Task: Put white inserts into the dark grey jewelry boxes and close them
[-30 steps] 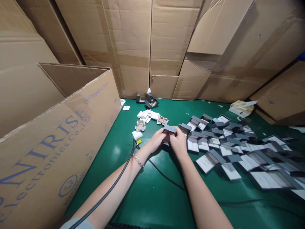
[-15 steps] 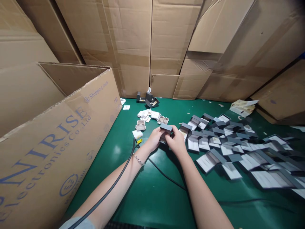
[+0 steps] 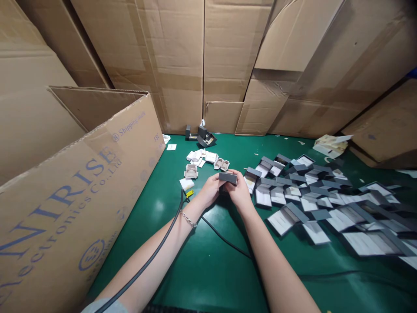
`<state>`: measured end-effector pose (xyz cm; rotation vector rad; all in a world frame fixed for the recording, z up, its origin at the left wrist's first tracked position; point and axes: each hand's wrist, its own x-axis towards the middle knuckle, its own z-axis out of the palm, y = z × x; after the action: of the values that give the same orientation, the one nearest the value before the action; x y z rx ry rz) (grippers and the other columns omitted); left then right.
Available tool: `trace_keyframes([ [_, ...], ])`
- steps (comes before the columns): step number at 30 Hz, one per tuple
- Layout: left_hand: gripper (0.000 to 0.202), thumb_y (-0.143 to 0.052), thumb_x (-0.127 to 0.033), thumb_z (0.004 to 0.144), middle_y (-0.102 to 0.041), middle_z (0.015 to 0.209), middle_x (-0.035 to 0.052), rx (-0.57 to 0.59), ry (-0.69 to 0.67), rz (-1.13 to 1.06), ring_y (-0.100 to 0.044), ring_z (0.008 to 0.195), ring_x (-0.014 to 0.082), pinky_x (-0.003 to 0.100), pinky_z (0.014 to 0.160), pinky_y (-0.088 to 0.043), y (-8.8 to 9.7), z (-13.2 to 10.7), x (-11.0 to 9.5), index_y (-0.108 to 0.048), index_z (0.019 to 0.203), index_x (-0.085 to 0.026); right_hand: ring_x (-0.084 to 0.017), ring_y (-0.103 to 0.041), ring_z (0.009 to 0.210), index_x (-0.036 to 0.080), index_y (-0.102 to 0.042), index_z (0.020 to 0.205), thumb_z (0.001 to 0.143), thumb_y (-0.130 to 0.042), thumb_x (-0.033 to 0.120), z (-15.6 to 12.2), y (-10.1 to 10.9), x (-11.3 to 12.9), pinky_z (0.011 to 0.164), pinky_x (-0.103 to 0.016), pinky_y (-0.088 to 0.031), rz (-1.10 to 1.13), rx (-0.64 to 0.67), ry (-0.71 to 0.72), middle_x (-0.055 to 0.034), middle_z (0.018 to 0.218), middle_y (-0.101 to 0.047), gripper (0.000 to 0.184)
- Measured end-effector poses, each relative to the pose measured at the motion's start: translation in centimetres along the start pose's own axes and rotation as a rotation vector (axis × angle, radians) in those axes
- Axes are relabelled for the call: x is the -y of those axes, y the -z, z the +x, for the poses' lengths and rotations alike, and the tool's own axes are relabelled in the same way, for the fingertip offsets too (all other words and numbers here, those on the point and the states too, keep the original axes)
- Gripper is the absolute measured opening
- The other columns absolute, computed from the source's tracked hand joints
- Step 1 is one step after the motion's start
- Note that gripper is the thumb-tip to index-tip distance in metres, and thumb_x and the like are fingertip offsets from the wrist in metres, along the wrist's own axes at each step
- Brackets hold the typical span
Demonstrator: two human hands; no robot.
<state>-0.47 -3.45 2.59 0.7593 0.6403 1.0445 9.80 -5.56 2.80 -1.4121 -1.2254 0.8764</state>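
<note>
A small dark grey box [image 3: 227, 177] is held between my left hand [image 3: 211, 190] and my right hand [image 3: 239, 192], just above the green mat [image 3: 208, 269]. Both hands grip its ends, with the fingers closed around it. Just right of my right hand lies the nearest of many open grey boxes with white linings [image 3: 263, 195], spread in a wide layer. Small white inserts [image 3: 198, 157] lie in a loose cluster beyond my hands. A chain bracelet [image 3: 188, 219] circles my left wrist.
A large printed cardboard carton [image 3: 81, 182] stands along the mat's left side, with flattened cardboard [image 3: 234, 56] walling the back. A black cable [image 3: 153, 252] runs over my left forearm and across the mat. Several dark boxes [image 3: 202, 137] stand at the back edge.
The grey box has turned and now lies flatter between my hands, and it sits slightly higher. My fingers have shifted toward its ends. The camera view has shifted slightly.
</note>
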Motion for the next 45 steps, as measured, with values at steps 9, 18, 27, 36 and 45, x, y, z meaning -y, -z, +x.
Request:
trace_keyframes([
  [9,0.035,-0.082,-0.027,0.050,-0.067,0.077,0.0041,-0.009,-0.014,0.064,-0.058,0.075,0.0140,0.027,0.077,-0.040,-0.1,0.0,0.1,-0.068,0.078,-0.012,-0.020,-0.059,0.085,0.018,-0.056,0.089,0.059,-0.044,0.020,-0.1,0.3,0.4,0.078,-0.033,-0.048,0.007,0.026,0.090,-0.0060,0.091,-0.064,0.032],
  [18,0.035,-0.079,-0.030,0.052,-0.064,0.076,0.0038,-0.052,-0.011,0.024,-0.055,0.074,0.0150,0.028,0.076,-0.039,0.1,-0.1,0.2,-0.063,0.075,-0.011,-0.020,-0.059,0.076,0.021,-0.052,0.111,0.073,-0.041,0.024,-0.9,0.2,1.2,0.068,-0.032,-0.046,-0.257,0.036,0.020,-0.0058,0.090,-0.065,0.039],
  [27,0.029,-0.073,-0.031,0.058,-0.056,0.071,-0.0003,0.032,-0.058,0.047,-0.049,0.069,0.0115,0.025,0.068,-0.038,0.6,0.1,0.5,-0.057,0.074,-0.013,-0.018,-0.057,0.074,0.021,-0.057,0.102,0.069,-0.039,0.022,-1.1,0.0,1.6,0.069,-0.029,-0.045,-0.255,0.056,0.018,-0.0024,0.086,-0.065,0.038],
  [36,0.034,-0.075,-0.031,0.056,-0.059,0.078,0.0011,0.019,-0.098,0.095,-0.050,0.074,0.0128,0.026,0.073,-0.038,0.4,-0.1,0.6,-0.059,0.080,-0.013,-0.020,-0.059,0.081,0.022,-0.057,0.102,0.071,-0.040,0.022,-1.1,0.2,1.7,0.073,-0.031,-0.045,-0.263,0.059,-0.019,-0.0034,0.089,-0.067,0.035],
  [45,0.021,-0.067,-0.031,0.063,-0.056,0.069,-0.0006,-0.048,-0.143,0.227,-0.048,0.068,0.0118,0.026,0.072,-0.038,-0.1,-0.2,0.2,-0.057,0.070,-0.014,-0.020,-0.059,0.086,0.021,-0.057,0.101,0.070,-0.042,0.021,-1.1,0.0,1.6,0.077,-0.031,-0.045,-0.229,0.065,-0.002,-0.0037,0.093,-0.067,0.035],
])
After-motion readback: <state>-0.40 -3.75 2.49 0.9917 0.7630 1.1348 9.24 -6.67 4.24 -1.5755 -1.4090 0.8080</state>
